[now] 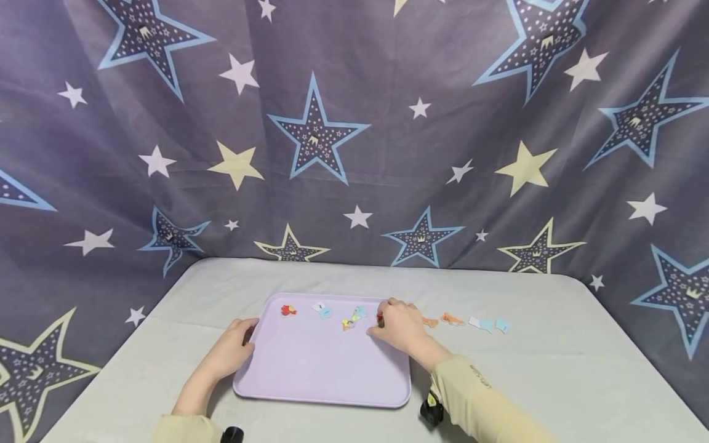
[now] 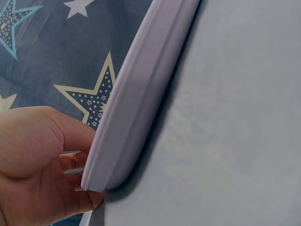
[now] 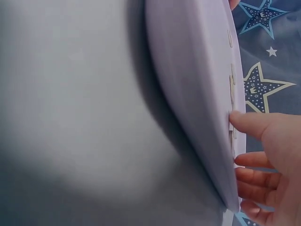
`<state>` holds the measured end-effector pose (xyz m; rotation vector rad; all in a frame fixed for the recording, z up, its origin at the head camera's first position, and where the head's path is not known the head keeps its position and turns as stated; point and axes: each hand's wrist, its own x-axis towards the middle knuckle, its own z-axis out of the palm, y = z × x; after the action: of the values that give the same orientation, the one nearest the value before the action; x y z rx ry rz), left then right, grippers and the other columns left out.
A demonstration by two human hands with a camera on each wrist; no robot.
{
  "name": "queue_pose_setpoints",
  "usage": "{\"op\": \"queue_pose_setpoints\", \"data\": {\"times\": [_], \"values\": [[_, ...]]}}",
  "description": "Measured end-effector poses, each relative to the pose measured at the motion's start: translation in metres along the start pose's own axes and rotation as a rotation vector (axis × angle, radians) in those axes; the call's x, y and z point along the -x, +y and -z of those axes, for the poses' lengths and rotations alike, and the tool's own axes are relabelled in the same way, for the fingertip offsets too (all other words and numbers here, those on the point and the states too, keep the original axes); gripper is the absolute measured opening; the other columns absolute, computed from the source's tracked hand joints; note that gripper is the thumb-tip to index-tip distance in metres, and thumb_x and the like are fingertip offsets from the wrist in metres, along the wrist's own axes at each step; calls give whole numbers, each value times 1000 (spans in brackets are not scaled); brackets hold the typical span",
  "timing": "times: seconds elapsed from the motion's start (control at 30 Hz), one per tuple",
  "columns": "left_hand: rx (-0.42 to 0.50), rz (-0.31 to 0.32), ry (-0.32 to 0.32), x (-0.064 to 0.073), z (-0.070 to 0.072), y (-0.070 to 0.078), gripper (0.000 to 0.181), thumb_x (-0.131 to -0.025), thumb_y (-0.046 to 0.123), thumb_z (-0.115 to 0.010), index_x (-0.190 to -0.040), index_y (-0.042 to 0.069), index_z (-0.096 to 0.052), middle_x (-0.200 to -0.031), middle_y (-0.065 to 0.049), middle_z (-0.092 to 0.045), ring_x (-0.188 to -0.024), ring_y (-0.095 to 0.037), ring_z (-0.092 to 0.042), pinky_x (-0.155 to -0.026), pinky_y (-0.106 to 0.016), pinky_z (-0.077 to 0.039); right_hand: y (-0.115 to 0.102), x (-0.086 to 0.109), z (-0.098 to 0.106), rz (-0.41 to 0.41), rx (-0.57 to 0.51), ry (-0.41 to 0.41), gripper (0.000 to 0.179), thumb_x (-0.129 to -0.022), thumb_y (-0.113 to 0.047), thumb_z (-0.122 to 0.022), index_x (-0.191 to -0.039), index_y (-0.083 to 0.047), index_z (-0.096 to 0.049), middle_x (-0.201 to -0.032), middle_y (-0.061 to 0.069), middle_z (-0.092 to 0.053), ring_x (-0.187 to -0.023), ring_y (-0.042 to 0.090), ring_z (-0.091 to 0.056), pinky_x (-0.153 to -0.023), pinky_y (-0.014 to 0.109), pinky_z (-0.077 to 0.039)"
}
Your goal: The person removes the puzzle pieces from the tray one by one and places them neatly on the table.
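Note:
A light purple tray (image 1: 327, 363) lies on the table. My left hand (image 1: 228, 347) grips its left edge, and in the left wrist view the thumb and curled fingers of the left hand (image 2: 42, 165) meet the rim. Over the tray's upper right corner, my right hand (image 1: 401, 323) pinches a small red piece (image 1: 380, 320), mostly hidden by the fingers. Flat cutout pieces lie along the tray's far side: a red one (image 1: 288, 310), a white and blue one (image 1: 322, 310), and a yellow and blue group (image 1: 353, 317). The right wrist view shows the right hand (image 3: 277, 160) at the tray's inner side.
Right of the tray, orange pieces (image 1: 451, 319) and white and blue pieces (image 1: 487, 324) lie in a row on the pale-covered table (image 1: 532, 369). A dark star-patterned curtain (image 1: 354, 154) hangs behind the table's far edge.

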<state>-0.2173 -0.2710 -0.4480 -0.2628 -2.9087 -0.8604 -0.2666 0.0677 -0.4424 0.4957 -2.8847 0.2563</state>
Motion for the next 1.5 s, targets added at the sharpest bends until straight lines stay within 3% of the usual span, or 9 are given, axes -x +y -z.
{"op": "queue_pose_setpoints", "data": {"times": [0.3,0.6,0.87,1.3,1.5], "values": [[4,-7,-5,1,0,1,48,-78,-3,-53,-123,-16,-44,-108,-24,-52,-92,-28,-54,-87,-48,-44,-2,0,0,-41,-59,-25,27,-72,-34,-70,-88,-13,-64,-80,1,-58,-73,19,-57,-66,37,-48],[0,2,-7,0,0,-2,47,-79,-2,-52,-124,-15,-43,-110,-25,-51,-95,-29,-54,-87,-49,-44,-1,-1,0,-49,-162,-30,33,-68,-21,-70,-97,-6,-63,-84,4,-57,-70,18,-54,-64,35,-48],[1,5,-11,1,0,-1,47,-79,-2,-51,-124,-15,-43,-110,-25,-51,-98,-32,-54,-89,-50,-43,-3,0,0,-82,-243,-67,41,-65,-15,-70,-103,-3,-60,-92,8,-57,-77,21,-57,-68,36,-50],[10,7,-9,1,0,0,47,-79,-2,-52,-124,-15,-43,-110,-24,-52,-94,-28,-54,-88,-48,-44,5,-3,3,-102,-332,-10,54,-62,-9,-71,-112,3,-55,-90,9,-56,-76,21,-55,-72,36,-49],[13,11,-8,0,0,0,47,-79,-2,-51,-124,-15,-43,-111,-24,-51,-94,-28,-54,-86,-47,-45,18,-3,10,-51,-352,24,41,-64,-7,-68,-104,2,-64,-90,9,-60,-78,21,-57,-72,35,-50]]}}
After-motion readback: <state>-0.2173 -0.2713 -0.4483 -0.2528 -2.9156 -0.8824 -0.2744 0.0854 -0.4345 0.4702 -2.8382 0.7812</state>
